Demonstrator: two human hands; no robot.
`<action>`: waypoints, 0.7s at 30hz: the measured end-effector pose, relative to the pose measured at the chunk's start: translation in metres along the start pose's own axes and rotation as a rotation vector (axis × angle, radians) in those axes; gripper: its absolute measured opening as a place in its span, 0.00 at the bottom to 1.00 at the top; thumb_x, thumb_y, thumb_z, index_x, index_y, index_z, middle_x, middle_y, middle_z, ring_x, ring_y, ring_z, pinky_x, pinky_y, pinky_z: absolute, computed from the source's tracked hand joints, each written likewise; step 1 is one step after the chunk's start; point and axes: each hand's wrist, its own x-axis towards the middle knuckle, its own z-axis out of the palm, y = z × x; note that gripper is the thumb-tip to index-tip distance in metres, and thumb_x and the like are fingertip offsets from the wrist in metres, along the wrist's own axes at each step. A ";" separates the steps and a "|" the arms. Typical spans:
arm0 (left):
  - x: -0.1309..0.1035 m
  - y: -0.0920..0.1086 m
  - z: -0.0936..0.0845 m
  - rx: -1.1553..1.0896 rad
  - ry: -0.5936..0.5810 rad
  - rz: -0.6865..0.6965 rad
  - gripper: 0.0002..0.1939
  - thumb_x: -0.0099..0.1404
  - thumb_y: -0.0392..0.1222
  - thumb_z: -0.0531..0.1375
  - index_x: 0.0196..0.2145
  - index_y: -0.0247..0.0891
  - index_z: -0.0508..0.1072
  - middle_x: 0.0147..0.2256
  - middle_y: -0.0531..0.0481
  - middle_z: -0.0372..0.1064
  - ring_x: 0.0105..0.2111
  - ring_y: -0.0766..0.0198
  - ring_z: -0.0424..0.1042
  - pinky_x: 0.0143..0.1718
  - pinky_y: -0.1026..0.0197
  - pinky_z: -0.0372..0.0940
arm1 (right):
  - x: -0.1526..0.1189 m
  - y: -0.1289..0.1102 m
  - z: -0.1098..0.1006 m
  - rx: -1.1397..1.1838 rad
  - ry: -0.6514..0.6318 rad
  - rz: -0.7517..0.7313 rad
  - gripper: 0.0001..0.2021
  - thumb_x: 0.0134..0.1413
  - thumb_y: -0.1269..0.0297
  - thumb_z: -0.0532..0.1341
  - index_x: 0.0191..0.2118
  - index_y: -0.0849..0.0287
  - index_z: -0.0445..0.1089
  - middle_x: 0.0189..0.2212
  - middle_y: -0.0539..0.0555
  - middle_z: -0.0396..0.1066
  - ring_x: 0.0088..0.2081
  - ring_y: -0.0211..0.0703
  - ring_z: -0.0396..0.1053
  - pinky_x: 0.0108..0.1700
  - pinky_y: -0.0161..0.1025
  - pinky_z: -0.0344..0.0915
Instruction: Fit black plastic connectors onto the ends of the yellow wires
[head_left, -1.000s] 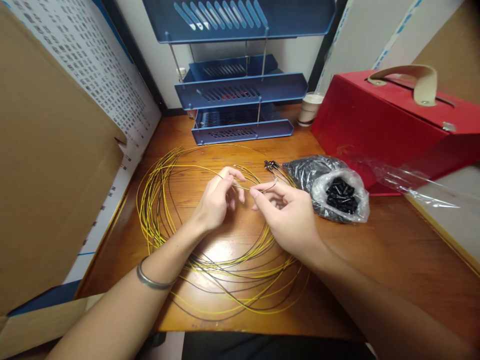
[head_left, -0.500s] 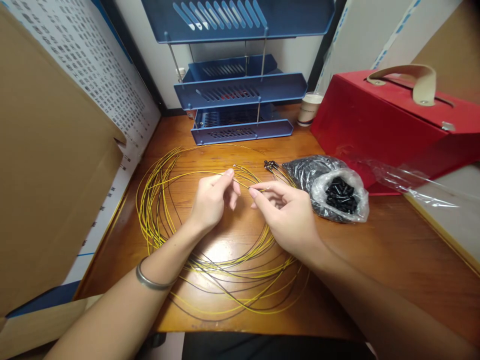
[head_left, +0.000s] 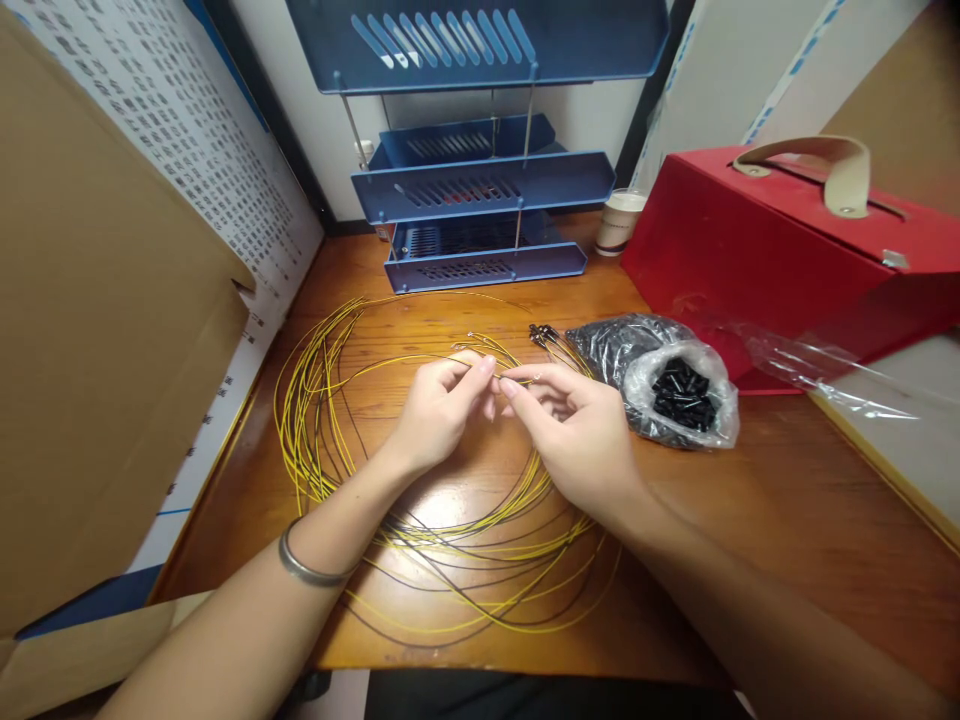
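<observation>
Thin yellow and black wires (head_left: 315,440) lie in a wide loose coil on the wooden desk. Over the coil, my left hand (head_left: 446,405) pinches one yellow wire between thumb and forefinger. Close beside it, my right hand (head_left: 577,425) pinches the same wire near its end; a small dark part shows at those fingertips, too small to name. The two hands' fingertips almost touch. Behind my right hand, some wire ends carry black pieces (head_left: 544,335). A clear plastic bag (head_left: 637,375) full of small black sleeve-like parts (head_left: 682,390) stands open to the right.
A blue tiered letter tray (head_left: 484,265) stands at the back, with a paper cup (head_left: 619,222) to its right. A red box (head_left: 750,250) with a beige handle sits behind the bag. Brown cardboard (head_left: 112,300) rises along the left side.
My left hand has slid right along the wire, up to my right hand's fingertips. My right hand has stayed almost in place, still pinching.
</observation>
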 end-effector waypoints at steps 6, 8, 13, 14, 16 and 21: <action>0.000 -0.001 0.000 0.001 0.033 0.013 0.23 0.69 0.54 0.60 0.22 0.36 0.69 0.18 0.54 0.64 0.19 0.70 0.62 0.27 0.64 0.60 | 0.001 0.001 0.000 -0.056 0.048 0.004 0.09 0.55 0.61 0.67 0.37 0.60 0.77 0.26 0.52 0.77 0.24 0.36 0.70 0.24 0.33 0.63; 0.000 -0.001 0.000 0.004 0.019 0.017 0.24 0.69 0.53 0.59 0.21 0.36 0.68 0.18 0.54 0.64 0.19 0.70 0.63 0.27 0.64 0.60 | 0.001 0.001 0.000 -0.052 0.051 0.002 0.08 0.55 0.61 0.66 0.37 0.60 0.77 0.26 0.52 0.77 0.23 0.36 0.69 0.24 0.33 0.63; -0.001 0.000 0.000 0.024 0.020 0.041 0.24 0.71 0.50 0.58 0.19 0.36 0.67 0.18 0.53 0.64 0.20 0.70 0.63 0.28 0.64 0.60 | 0.000 0.000 -0.001 -0.051 0.042 -0.023 0.08 0.55 0.61 0.66 0.37 0.60 0.77 0.25 0.51 0.75 0.22 0.35 0.67 0.23 0.32 0.61; -0.001 0.000 -0.001 0.018 0.016 0.047 0.23 0.71 0.49 0.58 0.20 0.36 0.67 0.18 0.54 0.64 0.20 0.70 0.63 0.28 0.65 0.60 | 0.000 0.000 -0.001 -0.053 0.046 -0.027 0.08 0.55 0.61 0.66 0.36 0.60 0.77 0.25 0.51 0.75 0.22 0.35 0.67 0.23 0.32 0.61; -0.001 0.000 -0.002 -0.013 -0.025 0.039 0.20 0.70 0.49 0.59 0.23 0.36 0.69 0.19 0.54 0.65 0.20 0.70 0.63 0.27 0.65 0.59 | 0.000 0.000 -0.001 -0.049 0.047 -0.028 0.07 0.55 0.62 0.66 0.36 0.60 0.76 0.25 0.51 0.76 0.23 0.35 0.68 0.23 0.32 0.62; -0.001 -0.003 -0.003 -0.129 -0.137 -0.023 0.17 0.69 0.50 0.59 0.27 0.35 0.70 0.22 0.53 0.68 0.20 0.69 0.63 0.23 0.65 0.58 | -0.001 -0.001 -0.001 -0.024 0.029 -0.006 0.06 0.56 0.64 0.66 0.37 0.61 0.76 0.28 0.53 0.78 0.26 0.38 0.73 0.27 0.34 0.65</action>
